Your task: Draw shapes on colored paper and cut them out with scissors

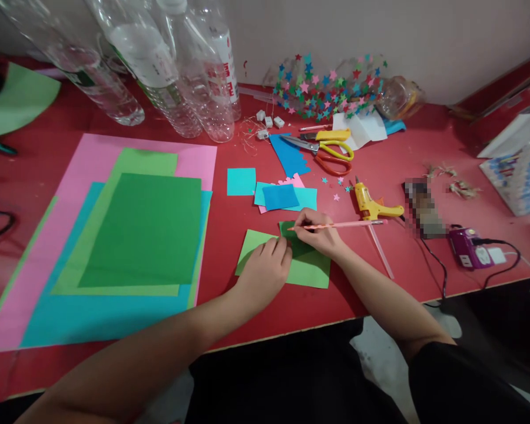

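My right hand (321, 234) grips a pink pencil (357, 223), its tip pointing left over a small dark green paper piece (300, 248). Under that piece lies a light green paper sheet (309, 272). The fingers of my left hand (265, 268) are bent slightly and rest flat on the green papers, pressing on them and holding nothing. Just beyond my hands are a light blue strip (310, 197) and a darker blue paper rectangle (281, 197) on top of it, with pink paper partly covered below. A light blue square (241, 181) lies to their left.
Stacked coloured sheets (145, 235) cover the left side. Clear plastic bottles (203, 82) stand behind. Scissors (331, 154), a yellow glue gun (373, 203) and a clear star-covered item (331, 88) lie further back. To the right are a phone (424, 206) and a purple power adapter (470, 247) with cords.
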